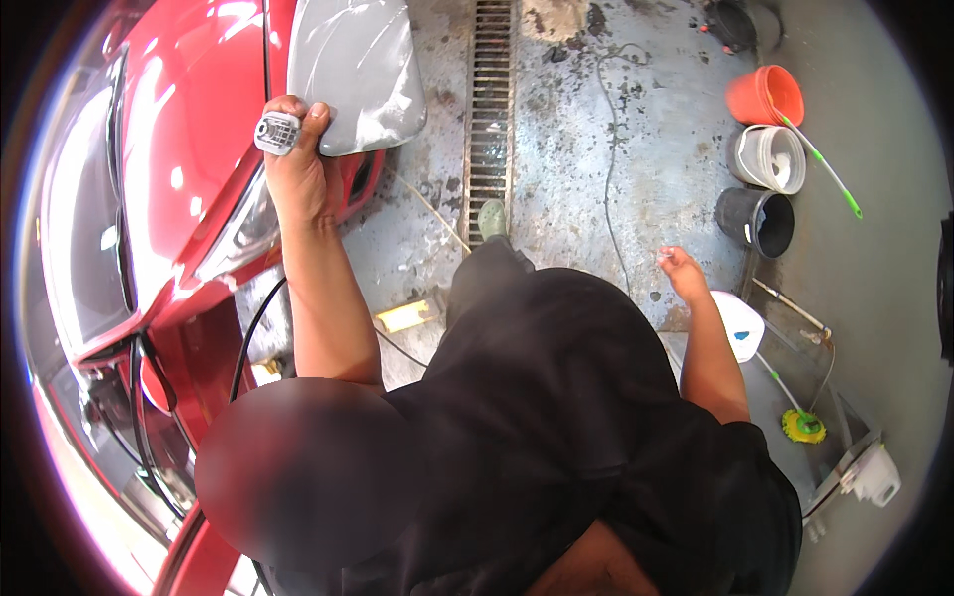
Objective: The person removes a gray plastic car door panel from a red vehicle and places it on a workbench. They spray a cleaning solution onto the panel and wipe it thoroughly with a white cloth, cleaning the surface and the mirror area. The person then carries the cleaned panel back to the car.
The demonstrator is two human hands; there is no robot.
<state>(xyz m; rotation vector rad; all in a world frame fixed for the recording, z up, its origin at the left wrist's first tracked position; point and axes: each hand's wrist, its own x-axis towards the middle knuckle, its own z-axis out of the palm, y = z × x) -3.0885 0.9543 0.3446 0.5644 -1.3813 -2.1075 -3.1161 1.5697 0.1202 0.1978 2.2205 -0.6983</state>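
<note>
My left hand (300, 149) is raised beside the front of a red car (194, 109). Its fingers and thumb are closed around a grey plastic piece (277, 132) with a ribbed, gridded end. Right beyond the fingers is a large grey panel (363, 79) with rounded corners and white streaks; I cannot tell whether the piece and the panel are joined. My right hand (682, 272) hangs low at my right side, fingers curled in. A small pale spot shows at its fingertips, too small to name.
A metal floor grate (491, 99) runs ahead, with a dark hose (608, 169) to its right. Along the right wall stand an orange bucket (765, 94), a white bucket (770, 159) and a black bucket (757, 222). Nearer lies a yellow-green brush (803, 427).
</note>
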